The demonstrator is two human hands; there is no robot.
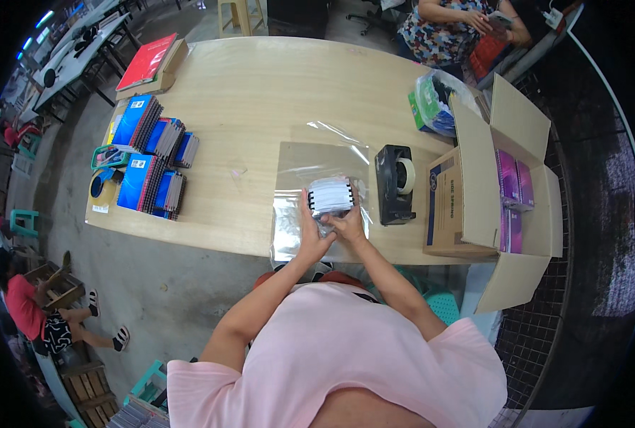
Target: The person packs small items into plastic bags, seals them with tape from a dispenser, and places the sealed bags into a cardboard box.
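Holding a small white-edged bundle between them, the two hands are working close to the surface's near edge. The left hand is pressing along the bundle's left side, and the right hand is curling round its right side, the thumbs coming close together at the near end. Beneath, clear plastic is lying flat; with the glare, I can't quite tell whether any of it is wrapping the bundle. The step in hand is seemingly one of keeping the layers square over the plastic, and the next move is probably calling for even pressure from both sides, so that nothing is slipping out. Just to the right, a black tape dispenser is standing within easy reach. Farther out, an open carton is holding purple notebooks, blue notebooks are sitting in stacks at left, and a red folder is lying at the far-left corner.
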